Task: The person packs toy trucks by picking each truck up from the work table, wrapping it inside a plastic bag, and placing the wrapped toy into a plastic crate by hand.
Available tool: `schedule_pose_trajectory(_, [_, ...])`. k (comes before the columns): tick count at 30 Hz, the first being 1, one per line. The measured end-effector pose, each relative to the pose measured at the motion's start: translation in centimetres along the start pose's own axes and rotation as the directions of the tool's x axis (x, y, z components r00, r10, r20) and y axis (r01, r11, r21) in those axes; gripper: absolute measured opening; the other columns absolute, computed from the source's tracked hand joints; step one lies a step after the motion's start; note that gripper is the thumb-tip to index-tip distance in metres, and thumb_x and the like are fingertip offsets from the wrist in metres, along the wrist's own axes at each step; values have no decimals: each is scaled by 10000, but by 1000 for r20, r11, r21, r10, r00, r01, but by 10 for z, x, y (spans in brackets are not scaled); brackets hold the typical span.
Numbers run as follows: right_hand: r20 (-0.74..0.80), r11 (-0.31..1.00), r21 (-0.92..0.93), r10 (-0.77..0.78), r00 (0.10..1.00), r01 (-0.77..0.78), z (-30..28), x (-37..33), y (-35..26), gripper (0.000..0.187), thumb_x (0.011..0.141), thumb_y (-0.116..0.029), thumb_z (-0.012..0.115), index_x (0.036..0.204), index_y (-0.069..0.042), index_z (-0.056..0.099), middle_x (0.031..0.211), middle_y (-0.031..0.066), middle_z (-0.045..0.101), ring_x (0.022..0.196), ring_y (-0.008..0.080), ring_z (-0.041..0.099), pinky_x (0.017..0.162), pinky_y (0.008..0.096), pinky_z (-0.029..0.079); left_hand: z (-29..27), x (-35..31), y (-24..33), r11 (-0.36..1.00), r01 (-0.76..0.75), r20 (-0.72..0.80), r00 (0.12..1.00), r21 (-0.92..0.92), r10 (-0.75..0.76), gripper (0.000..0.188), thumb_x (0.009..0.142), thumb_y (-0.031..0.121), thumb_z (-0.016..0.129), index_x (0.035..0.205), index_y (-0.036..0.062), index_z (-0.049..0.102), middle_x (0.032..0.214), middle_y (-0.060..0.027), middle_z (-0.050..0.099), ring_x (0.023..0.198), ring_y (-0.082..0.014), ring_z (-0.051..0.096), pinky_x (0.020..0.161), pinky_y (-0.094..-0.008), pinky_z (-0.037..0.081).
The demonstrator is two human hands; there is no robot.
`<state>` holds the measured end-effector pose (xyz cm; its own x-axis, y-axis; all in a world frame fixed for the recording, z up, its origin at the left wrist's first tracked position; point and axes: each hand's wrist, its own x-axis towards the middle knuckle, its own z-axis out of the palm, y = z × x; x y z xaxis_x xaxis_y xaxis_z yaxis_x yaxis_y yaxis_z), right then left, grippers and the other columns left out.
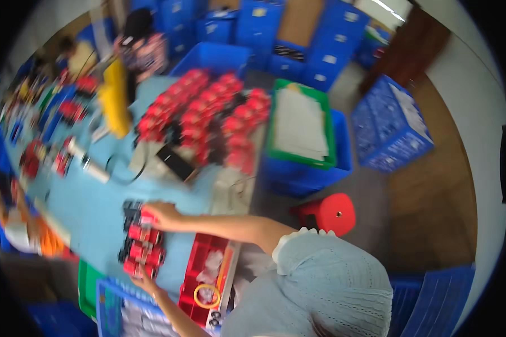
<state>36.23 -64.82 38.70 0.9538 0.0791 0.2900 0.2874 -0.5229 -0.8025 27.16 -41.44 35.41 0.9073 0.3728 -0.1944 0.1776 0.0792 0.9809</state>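
A short row of several red-and-black plastic pieces [144,247] lies on the light-blue tabletop, side by side and touching. Blur hides their exact kind. My right hand [162,216] closes on the red piece at the far end of the row, its fingers bent over the top. At the near end, my left hand [145,281] has its thumb and fingers pressed against the last red piece. The row is held between both hands, and the undersides of the pieces are hidden.
Rows of similar red pieces [194,106] stand farther up the table, near a black phone-like slab [175,163]. A yellow hanging tool [114,98] is above the table. Beside my arms are a red tray [192,281], a blue crate [104,303] and a red stool [338,213]. Other people sit at left.
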Motion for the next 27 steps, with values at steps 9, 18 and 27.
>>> schedule_pose_trajectory(9, [223,688,-322,-612,759,650,-226,-139,-21,291,819,-134,491,1101,-78,537,1270,134,429,1217,292,376,968,474,303,218,-132,93,726,657,789,548,-200,-278,311,896,286,508,1082,39,533,991,-29,599,891,-132,574,749,-268,479])
schedule_pose_trajectory(18, [-456,918,-275,137,879,-286,-491,-178,206,617,784,-140,570,1309,28,295,1375,242,257,1297,378,226,1078,422,186,501,-186,12,913,374,875,371,166,-311,465,744,58,656,1147,-35,445,1007,-108,578,889,-192,590,791,-312,488])
schedule_pose_trajectory(27, [-478,626,-400,480,735,-669,-613,-156,497,741,823,-222,543,1354,86,128,1422,274,132,1326,404,134,1074,476,146,713,-229,-160,910,303,883,289,282,-370,687,631,123,776,1171,-35,381,1051,-129,534,957,-200,548,840,-315,467])
